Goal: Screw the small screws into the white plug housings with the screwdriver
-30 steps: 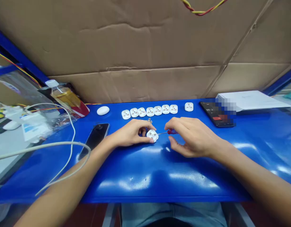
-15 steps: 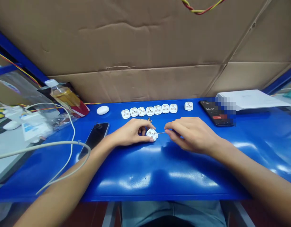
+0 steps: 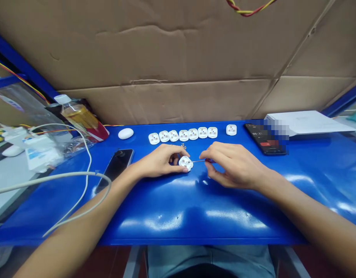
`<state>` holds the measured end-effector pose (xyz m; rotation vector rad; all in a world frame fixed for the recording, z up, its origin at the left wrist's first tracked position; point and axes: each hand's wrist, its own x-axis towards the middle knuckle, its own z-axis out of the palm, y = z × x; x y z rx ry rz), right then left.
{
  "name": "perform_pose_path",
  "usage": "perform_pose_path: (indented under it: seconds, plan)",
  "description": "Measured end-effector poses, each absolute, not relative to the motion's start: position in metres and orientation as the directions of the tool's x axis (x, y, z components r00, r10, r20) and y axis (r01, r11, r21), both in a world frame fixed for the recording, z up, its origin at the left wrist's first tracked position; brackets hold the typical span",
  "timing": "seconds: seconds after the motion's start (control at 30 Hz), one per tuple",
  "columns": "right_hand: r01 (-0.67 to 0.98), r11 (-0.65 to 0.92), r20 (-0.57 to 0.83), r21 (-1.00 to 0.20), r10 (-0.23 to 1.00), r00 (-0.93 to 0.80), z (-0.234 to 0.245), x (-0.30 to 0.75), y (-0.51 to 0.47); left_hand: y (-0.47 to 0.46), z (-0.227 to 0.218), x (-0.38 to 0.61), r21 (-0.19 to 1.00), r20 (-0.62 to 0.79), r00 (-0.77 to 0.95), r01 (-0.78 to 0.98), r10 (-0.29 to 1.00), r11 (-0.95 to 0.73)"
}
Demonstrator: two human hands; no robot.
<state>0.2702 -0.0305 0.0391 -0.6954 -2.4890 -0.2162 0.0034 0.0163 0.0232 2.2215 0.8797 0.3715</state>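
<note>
My left hand (image 3: 163, 161) grips a small white plastic socket piece (image 3: 183, 161) between thumb and fingers, just above the blue table or resting on it; I cannot tell which. Metal terminals show on its face. In my right hand (image 3: 233, 164) is a screwdriver (image 3: 199, 160) with a thin shaft and a partly hidden reddish handle. The shaft points left and its tip meets the right side of the socket piece. Right behind the left fingers lies a small pile of screws (image 3: 183, 146). Several similar white socket pieces (image 3: 183, 135) stand in a row further back.
Another white socket piece (image 3: 231, 129) sits apart on the right, near a phone (image 3: 263, 141) and a flat white box (image 3: 311, 121). To the left are a dark phone (image 3: 116, 166), a white oval case (image 3: 126, 133), a bottle (image 3: 79, 117) and a looping cable (image 3: 88, 162). Cardboard (image 3: 172, 58) stands behind.
My right fingers have shifted and loosened around the screwdriver, so its reddish handle now shows. The socket piece stays in my left hand, almost unmoved.
</note>
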Motion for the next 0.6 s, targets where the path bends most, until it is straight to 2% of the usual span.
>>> perform_pose_path:
  seconds: [0.1,0.23,0.43,0.6]
  plan:
    - [0.522,0.853,0.545,-0.002,0.439,-0.715,0.0395,0.2700,-0.0301,0.0164,0.0235,0.0032,0.700,0.020,0.733,0.476,0.680,-0.532]
    - [0.606,0.795,0.542,0.025,0.499,-0.676,0.0354,0.2710,-0.0293,0.0163,0.0239,0.0023,0.696,0.017,0.739,0.475,0.673,-0.538]
    - [0.529,0.848,0.568,-0.027,0.449,-0.690,0.0368,0.2685,-0.0309,0.0167,0.0224,0.0012,0.695,0.025,0.742,0.469,0.670,-0.545]
    - [0.587,0.809,0.543,-0.038,0.510,-0.667,0.0364,0.2712,-0.0315,0.0166,0.0223,0.0014,0.707,0.028,0.739,0.462,0.673,-0.536]
